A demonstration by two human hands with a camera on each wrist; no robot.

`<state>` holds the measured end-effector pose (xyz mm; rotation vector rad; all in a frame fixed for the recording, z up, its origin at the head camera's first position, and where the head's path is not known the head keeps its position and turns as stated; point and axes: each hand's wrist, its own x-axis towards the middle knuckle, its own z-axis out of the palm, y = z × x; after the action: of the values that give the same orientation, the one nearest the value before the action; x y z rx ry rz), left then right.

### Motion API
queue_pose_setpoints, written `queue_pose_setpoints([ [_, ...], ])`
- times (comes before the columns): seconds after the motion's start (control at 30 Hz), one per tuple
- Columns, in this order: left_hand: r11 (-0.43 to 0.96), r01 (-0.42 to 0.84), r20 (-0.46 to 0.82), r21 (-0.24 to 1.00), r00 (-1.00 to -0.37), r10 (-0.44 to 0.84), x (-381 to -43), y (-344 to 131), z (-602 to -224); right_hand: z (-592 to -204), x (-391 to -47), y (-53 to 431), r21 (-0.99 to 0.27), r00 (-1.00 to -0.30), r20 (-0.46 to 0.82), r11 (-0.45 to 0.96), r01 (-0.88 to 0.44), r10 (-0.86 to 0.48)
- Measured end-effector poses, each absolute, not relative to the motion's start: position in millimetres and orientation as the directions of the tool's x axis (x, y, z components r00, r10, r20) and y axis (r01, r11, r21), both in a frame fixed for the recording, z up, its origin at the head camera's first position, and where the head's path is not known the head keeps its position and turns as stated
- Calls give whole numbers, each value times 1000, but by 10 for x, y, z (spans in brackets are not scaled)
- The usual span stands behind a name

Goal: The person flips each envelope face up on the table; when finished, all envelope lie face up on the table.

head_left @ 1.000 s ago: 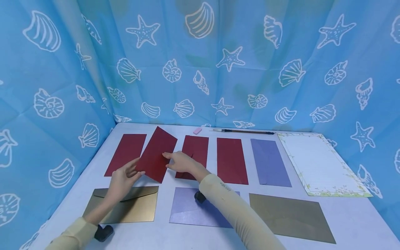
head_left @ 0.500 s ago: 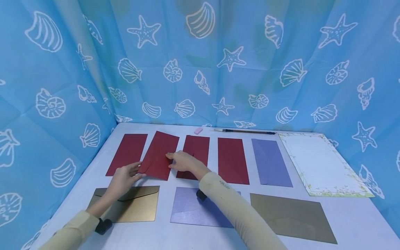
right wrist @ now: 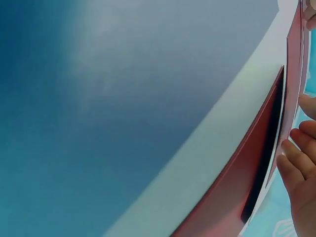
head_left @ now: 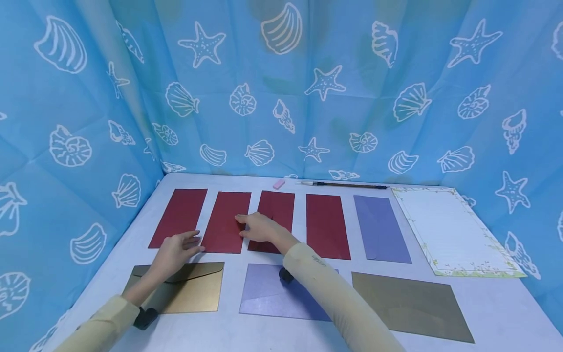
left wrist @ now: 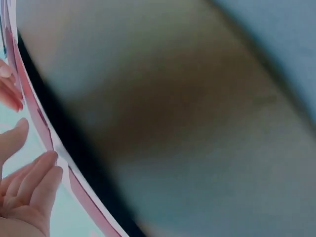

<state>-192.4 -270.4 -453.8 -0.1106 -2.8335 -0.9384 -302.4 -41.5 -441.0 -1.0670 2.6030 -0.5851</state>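
Note:
A red envelope (head_left: 222,222), second from the left in the back row, lies flat on the white table. At its lower left corner is my left hand (head_left: 175,250), thumb and fingers apart. My right hand (head_left: 260,228) reaches over the third red envelope (head_left: 281,203), fingertips at the second one's right edge. The left wrist view has the left hand (left wrist: 29,197) with fingers extended and nothing between them. Straight fingers of the right hand (right wrist: 302,165) show in the right wrist view beside a red envelope edge.
More red envelopes flank these, at the far left (head_left: 180,215) and right (head_left: 326,227), then a purple one (head_left: 381,230). In front lie gold (head_left: 200,293), purple (head_left: 259,293) and dull gold (head_left: 409,305) envelopes. Letter paper (head_left: 453,230), a brush (head_left: 347,185) and a pink eraser (head_left: 279,184) sit behind.
The second red envelope, earlier raised and tilted in my hands, has come down flat on the table between its neighbours. My fingers have let go of it; both hands stay close by.

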Motion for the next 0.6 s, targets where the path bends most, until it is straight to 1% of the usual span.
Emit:
queue_pose_setpoints([
  [0.1,778,169,160,605,-983,89,-1914,-2751,-4499,-4408,-3023,-359,-468,-681,-59,623,-627,-730],
  [0.2,759,230,133,609,-973,189,-1908,-2802,-4448,-4388,-3015,-295,-473,-658,-19,587,-657,-753],
  [0.27,763,269,109,587,-961,255,-1903,-2824,-4435,-4363,-2994,-256,-486,-639,-7,561,-670,-769],
  [0.37,774,326,91,543,-939,332,-1886,-2839,-4432,-4351,-2963,-222,-500,-604,-20,531,-684,-797],
  [0.47,776,361,82,517,-923,375,-1876,-2837,-4446,-4345,-2929,-213,-508,-579,-45,518,-688,-814],
  [0.6,784,362,68,504,-922,382,-1872,-2818,-4475,-4361,-2905,-216,-493,-563,-73,520,-697,-823],
])
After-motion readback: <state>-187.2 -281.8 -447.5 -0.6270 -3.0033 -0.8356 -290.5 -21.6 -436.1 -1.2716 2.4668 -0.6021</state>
